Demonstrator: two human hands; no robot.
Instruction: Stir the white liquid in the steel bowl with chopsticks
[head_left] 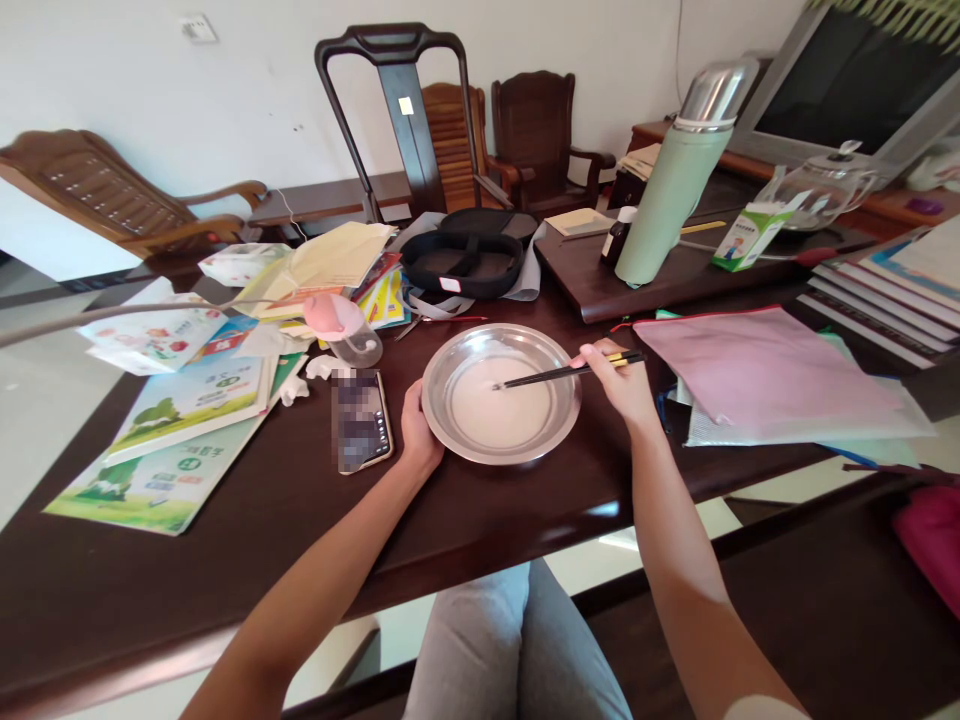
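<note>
A round stainless steel bowl [555,432] stands on the dark wooden table, with a whitish liquid [517,415] covering its bottom. My left hand [421,428] grips the bowl's left rim, its fingers partly hidden under and behind it. Over the right rim, my right hand [613,378] is closed around a pair of black chopsticks [541,377] with gold-coloured ends. Their tips reach into the liquid near the middle of the bowl. Just left of my left hand lies a phone [363,422] with its screen lit.
Left are booklets [161,470], crumpled tissues [294,386] and a pink-topped clear container [341,330]. Behind the bowl lies an open black case [463,265]. A green thermos [667,190] stands on a raised board. Right are a pink zip pouch [765,365] and stacked books [885,310].
</note>
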